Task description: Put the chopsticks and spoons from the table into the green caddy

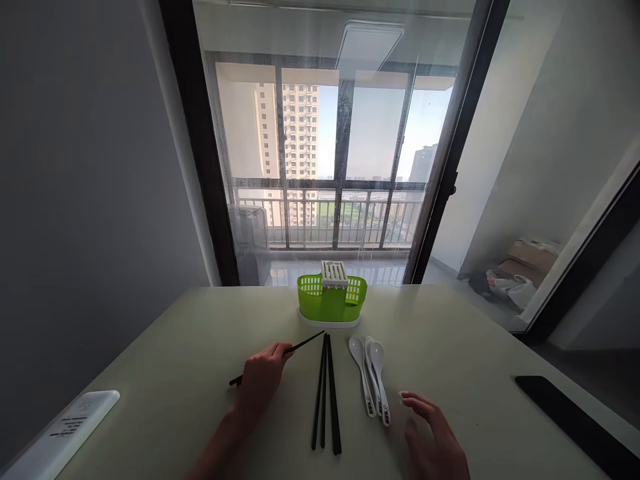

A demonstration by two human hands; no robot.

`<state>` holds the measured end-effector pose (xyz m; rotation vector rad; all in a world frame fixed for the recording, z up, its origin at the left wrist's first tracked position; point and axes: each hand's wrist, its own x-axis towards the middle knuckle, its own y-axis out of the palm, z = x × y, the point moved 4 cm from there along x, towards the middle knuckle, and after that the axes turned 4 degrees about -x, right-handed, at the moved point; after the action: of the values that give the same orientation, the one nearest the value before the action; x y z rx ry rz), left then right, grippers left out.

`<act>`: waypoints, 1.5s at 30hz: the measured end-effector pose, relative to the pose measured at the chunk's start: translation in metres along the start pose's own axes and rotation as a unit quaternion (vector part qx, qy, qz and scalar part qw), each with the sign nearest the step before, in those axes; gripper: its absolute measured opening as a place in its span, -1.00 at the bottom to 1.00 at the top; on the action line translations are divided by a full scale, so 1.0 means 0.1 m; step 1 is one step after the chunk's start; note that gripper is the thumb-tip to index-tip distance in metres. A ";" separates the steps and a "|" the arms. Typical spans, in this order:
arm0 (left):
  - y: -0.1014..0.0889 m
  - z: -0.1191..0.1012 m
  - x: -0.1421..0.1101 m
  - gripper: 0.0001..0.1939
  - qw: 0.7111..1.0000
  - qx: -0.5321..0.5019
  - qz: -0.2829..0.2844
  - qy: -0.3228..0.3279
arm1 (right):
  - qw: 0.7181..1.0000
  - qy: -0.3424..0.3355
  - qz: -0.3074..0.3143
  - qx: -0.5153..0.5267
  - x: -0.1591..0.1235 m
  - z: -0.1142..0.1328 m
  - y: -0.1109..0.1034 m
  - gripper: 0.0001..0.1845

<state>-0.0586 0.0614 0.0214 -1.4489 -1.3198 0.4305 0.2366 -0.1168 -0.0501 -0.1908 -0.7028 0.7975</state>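
Note:
My left hand (265,370) is closed around a dark chopstick (307,341), which slants across the table with its thin tip toward the middle. Several more dark chopsticks (324,393) lie side by side just to the right of that hand, pointing away from me. Three white spoons (373,377) with printed handles rest in a bunch farther right, bowls toward the far side. Beside their handles, my right hand (435,433) hovers with fingers apart and nothing in it. Behind the chopsticks stands a green utensil holder (323,307) with slotted sides and a white slatted top piece (334,275).
The pale table (225,313) reaches to a glass sliding door. A white printed object (70,427) lies at the left edge. A flat black object (565,413) lies near the right edge. Past the frame at right, a cardboard box (533,260) and bags sit on the floor.

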 end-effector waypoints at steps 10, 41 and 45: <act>-0.03 -0.45 -0.10 -0.75 0.825 -0.555 -0.021 -0.107 | 0.959 -0.106 0.235 0.122 0.49 1.08 0.39 -0.71; 0.32 0.59 0.15 -0.23 0.826 -0.503 -0.148 -0.209 | 0.968 -0.186 0.117 0.117 2.36 1.94 0.96 -0.43; 0.37 0.62 0.14 -0.24 0.840 -0.485 -0.126 -0.211 | 0.974 -0.171 0.091 0.114 2.66 1.78 1.08 -0.34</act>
<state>-0.0873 0.1089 -0.0271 -2.0073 -2.2465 -0.1699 0.1880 0.1301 0.1749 0.0956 -0.9181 1.0949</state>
